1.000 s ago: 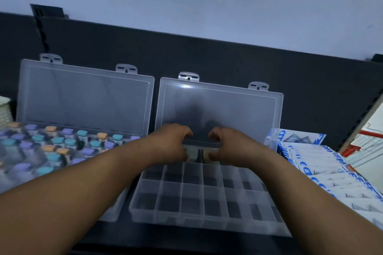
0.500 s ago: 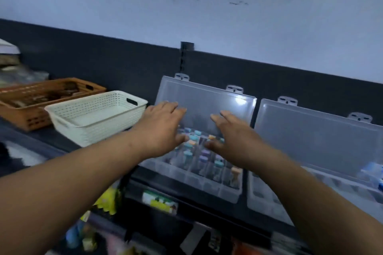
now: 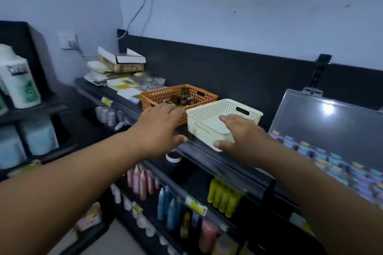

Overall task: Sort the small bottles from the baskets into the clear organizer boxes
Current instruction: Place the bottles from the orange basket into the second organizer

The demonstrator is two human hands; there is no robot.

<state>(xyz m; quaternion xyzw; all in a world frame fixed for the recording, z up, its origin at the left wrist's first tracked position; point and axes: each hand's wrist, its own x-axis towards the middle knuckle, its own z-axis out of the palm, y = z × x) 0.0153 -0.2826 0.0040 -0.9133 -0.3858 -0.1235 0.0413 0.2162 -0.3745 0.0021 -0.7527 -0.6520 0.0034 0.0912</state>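
Note:
An orange basket [image 3: 165, 94] with several small dark bottles [image 3: 182, 99] stands on the black shelf top, and a cream basket [image 3: 209, 128] sits just right of it, showing a bare floor. My left hand [image 3: 159, 128] hovers with straight fingers over the orange basket's near corner, holding nothing. My right hand [image 3: 242, 136] reaches over the cream basket's near right corner, fingers straight, thumb at its front wall. At the right edge, a clear organizer box [image 3: 323, 155] holds several bottles with pastel caps, its lid [image 3: 331, 124] standing open.
Papers and a cardboard box [image 3: 122, 62] are piled at the far left of the shelf top. Lower shelves hold rows of coloured bottles [image 3: 226, 198]. A side rack at the left carries large white containers [image 3: 18, 83]. A black back panel runs behind the baskets.
My view and both hands have swung left, from the empty organizer box, past the filled one, to the two baskets. Both hands went from curled at the box to fingers straight.

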